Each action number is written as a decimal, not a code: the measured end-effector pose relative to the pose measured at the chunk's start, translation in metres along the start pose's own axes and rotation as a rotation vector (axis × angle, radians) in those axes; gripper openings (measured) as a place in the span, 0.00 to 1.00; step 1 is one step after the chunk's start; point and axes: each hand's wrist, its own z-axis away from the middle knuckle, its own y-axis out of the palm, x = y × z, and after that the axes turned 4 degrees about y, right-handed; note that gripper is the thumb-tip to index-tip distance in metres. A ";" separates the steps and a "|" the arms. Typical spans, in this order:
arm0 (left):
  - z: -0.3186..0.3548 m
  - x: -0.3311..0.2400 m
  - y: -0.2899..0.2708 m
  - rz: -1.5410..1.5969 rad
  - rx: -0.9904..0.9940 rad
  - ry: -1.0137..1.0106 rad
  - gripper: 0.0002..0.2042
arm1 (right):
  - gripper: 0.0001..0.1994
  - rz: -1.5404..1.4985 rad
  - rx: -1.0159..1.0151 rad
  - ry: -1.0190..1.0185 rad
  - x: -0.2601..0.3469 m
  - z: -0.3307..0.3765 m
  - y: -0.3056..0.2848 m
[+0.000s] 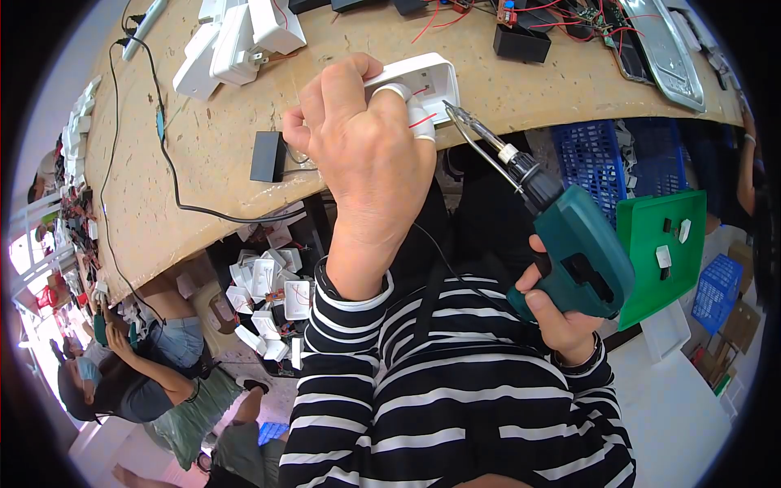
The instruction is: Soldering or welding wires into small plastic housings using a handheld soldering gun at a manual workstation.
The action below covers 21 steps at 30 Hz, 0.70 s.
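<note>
My left hand (366, 150) grips a white plastic housing (439, 68) at the table's front edge, its open side facing right. White finger covers sit on some of its fingertips, and a short red wire (423, 121) shows beside them. My right hand (561, 324) is wrapped round the handle of a dark green soldering gun (579, 248). The gun's metal tip and thin feed tube point up and left to the housing's near right rim; whether they touch it I cannot tell. A small black box (267, 156) lies left of my left hand.
White plug adapters (236, 53) lie at the back left, a black case (521, 44) and a metal tray (665, 61) at the back right. A black cable (172, 177) crosses the table. Below are a green tray (661, 268), a blue basket (587, 154) and several white housings (264, 278). A co-worker sits left.
</note>
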 end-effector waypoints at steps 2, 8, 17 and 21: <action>0.000 -0.001 -0.001 -0.004 0.007 -0.001 0.05 | 0.33 -0.014 0.012 -0.015 0.000 -0.003 0.002; 0.001 0.000 0.001 0.005 -0.016 0.013 0.05 | 0.32 -0.023 0.010 0.009 0.000 -0.010 0.006; 0.002 0.002 0.004 0.028 -0.035 0.015 0.04 | 0.32 -0.053 0.010 0.054 0.003 -0.015 0.008; 0.002 0.002 0.003 0.029 -0.032 0.014 0.04 | 0.32 -0.015 0.023 0.098 0.004 -0.014 0.006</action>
